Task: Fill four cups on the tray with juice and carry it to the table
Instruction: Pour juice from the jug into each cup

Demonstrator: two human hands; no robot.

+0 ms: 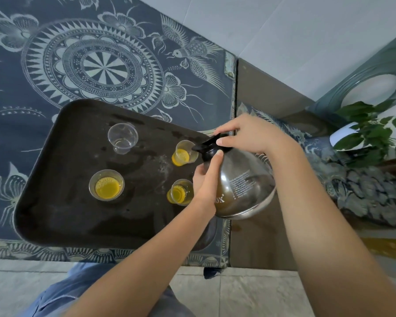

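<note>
Here both hands (217,163) grip the carafe (242,181), hiding its handle and spout.

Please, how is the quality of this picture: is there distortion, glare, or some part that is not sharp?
Head view: the wide lens bends straight edges, so the dark tray and the patterned cloth look curved; light is soft and even, shadows faint; pale reflections sit on the glass carafe held by the left hand and right hand; the plant at the right edge looks slightly soft.
</note>
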